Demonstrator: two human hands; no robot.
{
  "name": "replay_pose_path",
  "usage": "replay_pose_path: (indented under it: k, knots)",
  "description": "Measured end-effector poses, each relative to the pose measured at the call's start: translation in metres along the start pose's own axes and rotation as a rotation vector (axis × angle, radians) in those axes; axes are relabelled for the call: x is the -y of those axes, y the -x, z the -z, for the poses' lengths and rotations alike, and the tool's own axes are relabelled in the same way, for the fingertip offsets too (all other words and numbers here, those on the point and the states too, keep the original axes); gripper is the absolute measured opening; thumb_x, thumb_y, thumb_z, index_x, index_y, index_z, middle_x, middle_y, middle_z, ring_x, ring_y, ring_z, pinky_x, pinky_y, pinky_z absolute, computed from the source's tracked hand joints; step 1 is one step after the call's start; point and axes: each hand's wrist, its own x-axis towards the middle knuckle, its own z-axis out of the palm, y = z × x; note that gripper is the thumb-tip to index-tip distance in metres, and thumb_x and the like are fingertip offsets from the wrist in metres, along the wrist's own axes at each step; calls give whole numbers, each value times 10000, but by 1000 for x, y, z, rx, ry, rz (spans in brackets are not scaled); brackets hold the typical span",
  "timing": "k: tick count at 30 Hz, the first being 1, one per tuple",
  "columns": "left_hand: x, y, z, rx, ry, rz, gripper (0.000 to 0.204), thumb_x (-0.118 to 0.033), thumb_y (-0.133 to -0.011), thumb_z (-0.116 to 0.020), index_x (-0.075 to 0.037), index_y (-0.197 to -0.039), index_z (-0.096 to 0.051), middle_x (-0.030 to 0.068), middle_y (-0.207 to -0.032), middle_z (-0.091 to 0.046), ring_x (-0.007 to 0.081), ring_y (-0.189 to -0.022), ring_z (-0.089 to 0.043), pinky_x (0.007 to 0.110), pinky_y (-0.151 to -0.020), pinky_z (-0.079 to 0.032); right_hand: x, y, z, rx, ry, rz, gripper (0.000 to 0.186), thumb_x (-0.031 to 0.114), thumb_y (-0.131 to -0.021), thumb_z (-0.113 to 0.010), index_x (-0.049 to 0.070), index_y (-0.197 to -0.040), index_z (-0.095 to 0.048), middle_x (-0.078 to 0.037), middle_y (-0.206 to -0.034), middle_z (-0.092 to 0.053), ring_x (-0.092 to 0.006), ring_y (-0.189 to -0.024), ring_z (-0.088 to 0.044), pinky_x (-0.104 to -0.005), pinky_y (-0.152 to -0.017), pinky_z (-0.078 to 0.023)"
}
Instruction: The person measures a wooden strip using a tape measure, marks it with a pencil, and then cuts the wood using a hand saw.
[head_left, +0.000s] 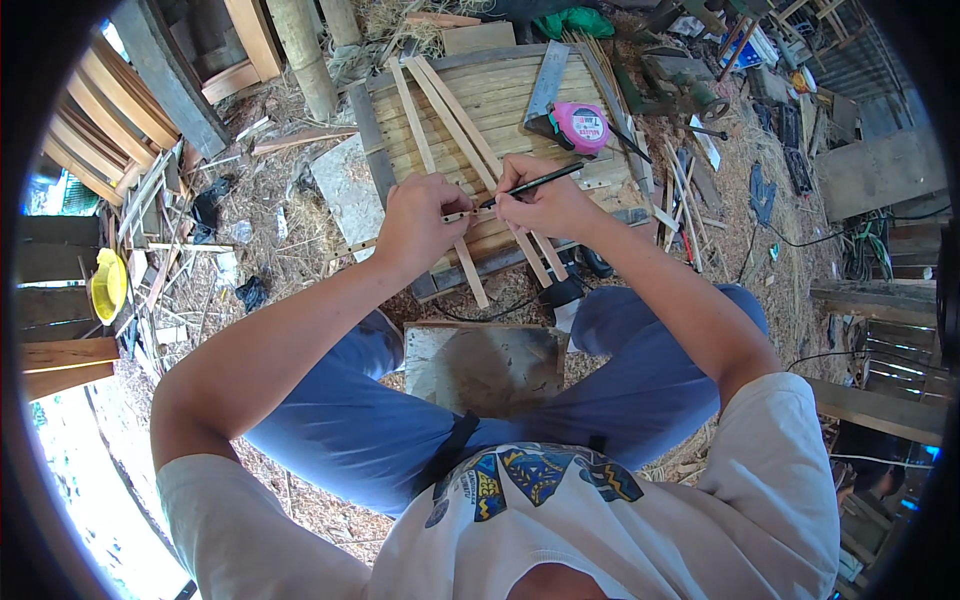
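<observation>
My left hand [425,222] pinches a thin wooden strip [459,215] that lies crosswise over the other slats. In my right hand [548,208] is a slim black pen or pencil [550,178], its tip down at the strip beside my left fingertips. Two long pale slats [455,115] run side by side under my right hand, and a single slat [412,120] passes by my left. All rest on a low slatted wooden worktable [500,85]. Just beyond my right hand sit a pink tape measure [580,128] and a metal ruler or square blade [546,82].
A low board [485,370] lies between my legs. Wood shavings and offcuts cover the ground. To the left are a yellow plastic basin [108,286] and leaning timber [172,75]. Dark cables [790,240] and scrap boards [885,170] lie on the right.
</observation>
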Motion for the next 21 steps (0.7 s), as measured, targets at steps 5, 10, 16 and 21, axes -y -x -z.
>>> replay_pose_path:
  k: [5,10,16,21]
  knots:
    - [0,0,1,-1,-1,-11,132,-103,-789,-855,-61,-909,-817,103,-839,-706,302,-882,-683,427,-816,-546,1,-1,0,-13,-17,28,174,80,-953,-716,39,-915,-552,-13,-770,-642,-86,-657,-662,-271,-563,-519]
    - [-2,0,1,16,1,5,134,-104,-789,-860,-69,-912,-821,98,-844,-707,301,-885,-677,425,-820,-542,4,0,1,19,-75,-7,134,32,-943,-675,44,-926,-542,-63,-808,-681,-96,-646,-657,-255,-548,-536]
    - [-2,0,1,3,-16,-11,137,-101,-790,-860,-70,-919,-823,96,-848,-708,291,-878,-673,421,-813,-540,2,1,1,0,-16,7,165,83,-955,-709,44,-916,-554,-17,-779,-653,-78,-661,-659,-260,-562,-530]
    - [0,1,2,10,-1,4,144,-97,-786,-861,-67,-921,-821,98,-843,-706,289,-870,-668,418,-807,-539,5,1,-1,1,-7,-10,152,58,-946,-700,49,-920,-551,-33,-798,-662,-82,-663,-658,-254,-564,-532]
